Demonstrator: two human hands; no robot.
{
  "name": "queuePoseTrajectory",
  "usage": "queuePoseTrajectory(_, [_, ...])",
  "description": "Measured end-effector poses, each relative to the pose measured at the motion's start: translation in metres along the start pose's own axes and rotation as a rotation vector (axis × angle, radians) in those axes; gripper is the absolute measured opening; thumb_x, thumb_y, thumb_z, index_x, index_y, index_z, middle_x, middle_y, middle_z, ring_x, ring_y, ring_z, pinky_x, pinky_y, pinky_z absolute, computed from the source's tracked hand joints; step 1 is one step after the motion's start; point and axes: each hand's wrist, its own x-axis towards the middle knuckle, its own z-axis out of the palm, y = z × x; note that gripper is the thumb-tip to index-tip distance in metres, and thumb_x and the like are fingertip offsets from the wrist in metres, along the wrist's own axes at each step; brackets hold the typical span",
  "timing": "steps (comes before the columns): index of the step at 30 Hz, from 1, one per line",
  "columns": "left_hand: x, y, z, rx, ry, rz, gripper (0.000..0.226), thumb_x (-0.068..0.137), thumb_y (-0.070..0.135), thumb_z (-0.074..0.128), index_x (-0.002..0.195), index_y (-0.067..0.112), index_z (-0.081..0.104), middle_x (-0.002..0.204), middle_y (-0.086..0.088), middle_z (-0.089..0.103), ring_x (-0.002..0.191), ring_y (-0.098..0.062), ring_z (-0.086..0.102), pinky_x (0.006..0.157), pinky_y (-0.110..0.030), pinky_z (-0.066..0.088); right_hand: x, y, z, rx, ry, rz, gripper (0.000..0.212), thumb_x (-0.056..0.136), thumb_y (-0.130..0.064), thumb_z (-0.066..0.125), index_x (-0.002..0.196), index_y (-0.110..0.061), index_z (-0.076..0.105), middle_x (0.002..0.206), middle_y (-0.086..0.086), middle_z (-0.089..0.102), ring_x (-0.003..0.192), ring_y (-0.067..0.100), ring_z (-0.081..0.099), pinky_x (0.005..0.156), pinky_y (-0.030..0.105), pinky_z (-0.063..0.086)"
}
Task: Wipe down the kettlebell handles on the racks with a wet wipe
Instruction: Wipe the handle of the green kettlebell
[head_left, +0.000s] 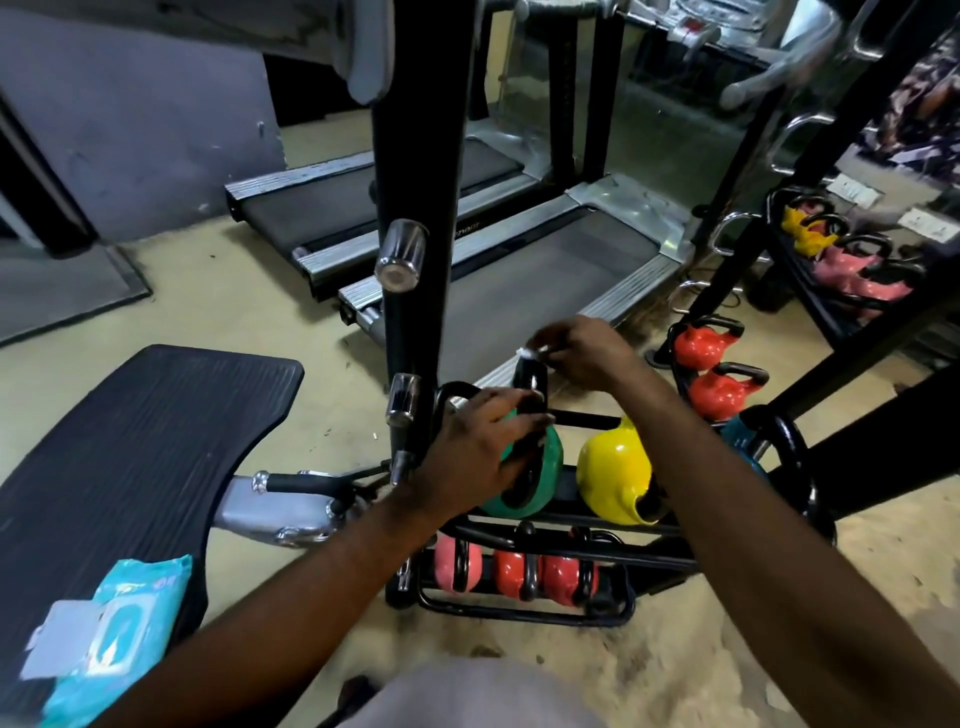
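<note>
While the left hand (483, 447) steadies the green kettlebell (548, 460), its fingers curled round the lower part of the black handle (530, 376), the right hand (579, 353) pinches a white wet wipe (524, 353) against the top of that same handle. The kettlebell sits at the left end of the upper shelf of the near rack (561, 519).

To do this step well, the person would probably wrap the wipe fully round the bar instead of dabbing the top. It could then be drawn down each side in turn, with the steadying hand shifted so the stretch under its fingers gets cleaned too. Tilting the weight on the shelf looks safer than lifting it, since the yellow kettlebell (615, 473) stands just beside it.

By count, the upper shelf holds three: green, yellow and a teal kettlebell (740, 441) partly hidden by the right forearm. The lower shelf (524, 610) holds three small ones, one pink and two red. Two orange-red kettlebells (704, 345) stand beyond the right hand. A farther rack (841, 322) carries yellow and pink ones, too blurred to count. One wipe is in hand, and one pack of wipes (119, 623) lies on the black bench pad (145, 441). Two treadmills (545, 270) stand behind.
</note>
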Motion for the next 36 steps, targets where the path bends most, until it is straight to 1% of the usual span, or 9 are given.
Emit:
queuePoseTrajectory(5, [0.000, -0.004, -0.004, -0.019, -0.014, 0.016, 0.028, 0.096, 0.033, 0.061, 0.118, 0.019, 0.071, 0.129, -0.004, 0.064, 0.120, -0.020, 0.057, 0.107, -0.032, 0.041, 0.011, -0.012, -0.005, -0.194, -0.126, -0.101, 0.016, 0.089, -0.022, 0.069, 0.103, -0.018, 0.077, 0.108, 0.004, 0.074, 0.098, 0.015, 0.068, 0.074, 0.017, 0.040])
queuePoseTrajectory(9, [0.004, -0.004, -0.009, -0.016, -0.055, 0.036, 0.030, 0.097, 0.036, 0.058, 0.117, 0.019, 0.072, 0.128, -0.002, 0.065, 0.120, -0.016, 0.057, 0.110, -0.027, 0.036, 0.044, -0.024, -0.017, -0.133, -0.271, -0.007, 0.025, 0.086, -0.019, 0.074, 0.104, -0.003, 0.076, 0.084, 0.011, 0.069, 0.063, 0.006, 0.058, 0.054, 0.017, 0.041])
queuePoseTrajectory(13, [0.006, -0.006, -0.013, -0.054, -0.060, 0.062, 0.026, 0.095, 0.033, 0.063, 0.114, 0.020, 0.073, 0.125, -0.002, 0.066, 0.116, -0.017, 0.059, 0.103, -0.032, 0.043, 0.053, -0.046, -0.004, -0.445, -0.361, -0.067, 0.026, 0.083, -0.027, 0.076, 0.100, -0.008, 0.077, 0.096, 0.009, 0.073, 0.087, 0.022, 0.068, 0.077, 0.029, 0.052])
queuePoseTrajectory(16, [0.006, -0.007, -0.015, -0.068, -0.068, 0.064, 0.027, 0.095, 0.033, 0.064, 0.116, 0.020, 0.072, 0.126, -0.002, 0.065, 0.118, -0.018, 0.058, 0.103, -0.032, 0.043, 0.065, -0.055, 0.009, -0.534, -0.423, -0.060, 0.017, 0.083, -0.021, 0.074, 0.092, -0.006, 0.075, 0.088, 0.007, 0.070, 0.080, 0.020, 0.067, 0.068, 0.028, 0.049])
queuePoseTrajectory(19, [0.006, -0.008, -0.016, -0.066, -0.074, 0.063, 0.029, 0.096, 0.032, 0.062, 0.119, 0.018, 0.071, 0.129, -0.003, 0.064, 0.121, -0.017, 0.057, 0.105, -0.033, 0.042, 0.078, -0.035, 0.007, -0.273, -0.469, 0.080, 0.014, 0.084, -0.020, 0.075, 0.080, -0.007, 0.071, 0.080, 0.008, 0.063, 0.057, 0.014, 0.054, 0.052, 0.021, 0.044])
queuePoseTrajectory(25, [0.005, -0.010, -0.013, -0.117, -0.034, 0.014, 0.032, 0.093, 0.026, 0.066, 0.122, 0.013, 0.069, 0.130, -0.007, 0.063, 0.120, -0.017, 0.059, 0.103, -0.035, 0.046, 0.023, 0.006, -0.002, 0.365, -0.148, 0.226, 0.018, 0.086, -0.010, 0.072, 0.070, -0.010, 0.063, 0.065, 0.010, 0.059, 0.055, 0.015, 0.055, 0.046, 0.016, 0.043])
queuePoseTrajectory(29, [0.010, -0.013, -0.012, -0.138, -0.044, 0.005, 0.031, 0.093, 0.028, 0.066, 0.121, 0.013, 0.070, 0.130, -0.007, 0.063, 0.121, -0.016, 0.059, 0.101, -0.036, 0.047, 0.024, 0.016, 0.012, 0.424, -0.021, 0.239, 0.016, 0.080, -0.020, 0.079, 0.070, -0.012, 0.069, 0.062, 0.007, 0.064, 0.054, 0.013, 0.058, 0.051, 0.021, 0.043])
queuePoseTrajectory(34, [0.010, -0.013, -0.012, -0.133, -0.055, 0.004, 0.031, 0.093, 0.028, 0.066, 0.121, 0.015, 0.070, 0.132, -0.005, 0.063, 0.122, -0.012, 0.058, 0.101, -0.035, 0.047, 0.050, 0.001, -0.006, 0.376, -0.236, 0.300, 0.014, 0.091, -0.008, 0.066, 0.077, -0.005, 0.063, 0.059, 0.005, 0.059, 0.039, 0.003, 0.055, 0.041, 0.014, 0.041])
queuePoseTrajectory(36, [0.011, -0.013, -0.013, -0.133, -0.070, -0.012, 0.032, 0.093, 0.031, 0.065, 0.122, 0.017, 0.070, 0.132, -0.004, 0.062, 0.123, -0.011, 0.057, 0.101, -0.035, 0.046, 0.063, -0.021, -0.007, 0.249, -0.330, 0.272, 0.011, 0.090, -0.011, 0.068, 0.082, -0.003, 0.067, 0.071, 0.008, 0.060, 0.057, 0.009, 0.059, 0.051, 0.017, 0.044])
